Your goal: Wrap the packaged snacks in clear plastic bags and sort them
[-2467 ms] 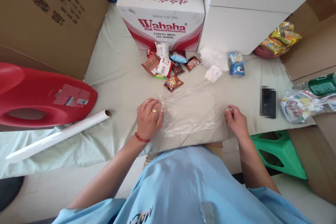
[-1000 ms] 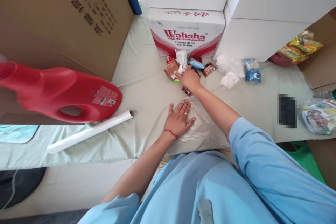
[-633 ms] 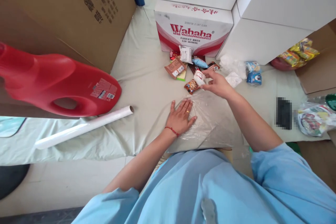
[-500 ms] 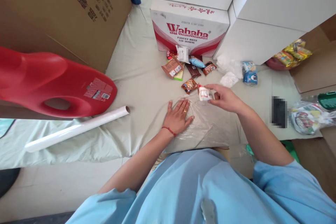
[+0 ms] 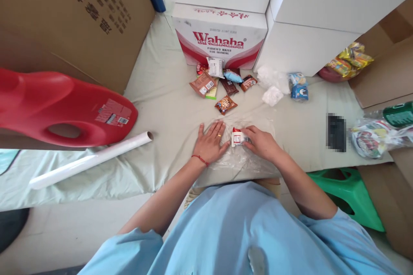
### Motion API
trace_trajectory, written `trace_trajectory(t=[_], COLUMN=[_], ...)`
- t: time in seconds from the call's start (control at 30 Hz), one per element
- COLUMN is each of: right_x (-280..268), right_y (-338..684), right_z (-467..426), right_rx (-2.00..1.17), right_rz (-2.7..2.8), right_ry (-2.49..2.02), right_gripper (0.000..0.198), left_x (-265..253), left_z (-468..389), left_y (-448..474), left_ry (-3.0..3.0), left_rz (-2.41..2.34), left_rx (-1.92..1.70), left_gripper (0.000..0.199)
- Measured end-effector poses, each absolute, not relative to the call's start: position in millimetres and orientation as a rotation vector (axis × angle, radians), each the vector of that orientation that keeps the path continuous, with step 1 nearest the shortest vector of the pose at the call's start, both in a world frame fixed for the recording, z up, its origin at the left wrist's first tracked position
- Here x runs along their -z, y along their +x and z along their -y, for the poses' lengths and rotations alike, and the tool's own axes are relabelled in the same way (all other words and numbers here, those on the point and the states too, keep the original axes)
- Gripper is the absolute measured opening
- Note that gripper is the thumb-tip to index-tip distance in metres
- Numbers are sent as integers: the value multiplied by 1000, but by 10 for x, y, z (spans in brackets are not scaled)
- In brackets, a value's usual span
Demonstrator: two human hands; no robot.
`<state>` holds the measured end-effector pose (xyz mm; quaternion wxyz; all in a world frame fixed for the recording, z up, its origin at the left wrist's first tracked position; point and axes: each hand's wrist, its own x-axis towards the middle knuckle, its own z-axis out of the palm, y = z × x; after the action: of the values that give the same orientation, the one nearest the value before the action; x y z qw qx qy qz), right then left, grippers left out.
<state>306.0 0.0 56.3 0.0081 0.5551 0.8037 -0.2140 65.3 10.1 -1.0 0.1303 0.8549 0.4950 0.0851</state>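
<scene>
My left hand (image 5: 210,141) lies flat, fingers spread, over the left part of a clear plastic sheet (image 5: 240,162) on the cloth-covered table. Just right of it, my right hand (image 5: 260,141) grips a small white and red snack packet (image 5: 238,138) low over the sheet; whether the packet touches the sheet I cannot tell. Beyond my hands sits a brown cookie packet (image 5: 226,104) by itself. Behind that is a loose pile of wrapped snacks, among them a brown packet (image 5: 203,83), a white packet (image 5: 215,67) and a light blue packet (image 5: 232,77).
A Wahaba-style water carton marked Wahaha (image 5: 222,38) stands behind the pile. Crumpled clear plastic (image 5: 272,94) and two blue packets (image 5: 299,87) lie to the right. At left are a red jug (image 5: 80,111) and a white roll (image 5: 93,160). A green stool (image 5: 358,197) stands below right.
My right hand has brought the white and red packet down and nearer to me, over the plastic sheet. My left hand stays pressed flat. The whole view has shifted slightly.
</scene>
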Motion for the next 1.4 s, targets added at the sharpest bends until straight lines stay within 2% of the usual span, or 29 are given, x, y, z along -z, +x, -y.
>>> trace_trajectory(t=[0.3, 0.47, 0.6, 0.7, 0.83, 0.9, 1.0, 1.03, 1.17, 1.4], right_x=[-558, -546, -359, -210, -216, -324, -541, -609, -762, -515], right_y=[3167, 3464, 3550, 3554, 3573, 3588, 3601, 3604, 3647, 3782], right_z=[216, 725, 1099, 1184, 1036, 904, 691, 621, 345, -136], right_rx=[788, 939, 885, 846, 957, 1093, 1215, 1226, 1242, 1203], right_rz=[-2611, -2791, -2824, -2826, -2865, -2878, -2854, -2838, -2777, -2558], right_ry=[1877, 1831, 1790, 1839, 1829, 1763, 1739, 1753, 1803, 2092], right_gripper=[54, 29, 34, 27, 29, 29, 28, 28, 27, 27], left_x=[6, -8, 10, 10, -86, -135, -133, -113, -37, -35], left_z=[-102, 51, 23, -81, -45, 68, 248, 286, 233, -404], left_y=[559, 424, 388, 350, 243, 186, 119, 103, 57, 213], left_ry=[2513, 2640, 2561, 2432, 2469, 2491, 2486, 2479, 2364, 2123], left_rz=[-1434, -1253, -1257, -1381, -1252, -1048, -860, -868, -1077, -1443], left_rx=[-291, -448, -434, -439, -500, -455, -339, -323, -400, -553], left_gripper=[72, 50, 45, 42, 38, 40, 64, 67, 31, 24])
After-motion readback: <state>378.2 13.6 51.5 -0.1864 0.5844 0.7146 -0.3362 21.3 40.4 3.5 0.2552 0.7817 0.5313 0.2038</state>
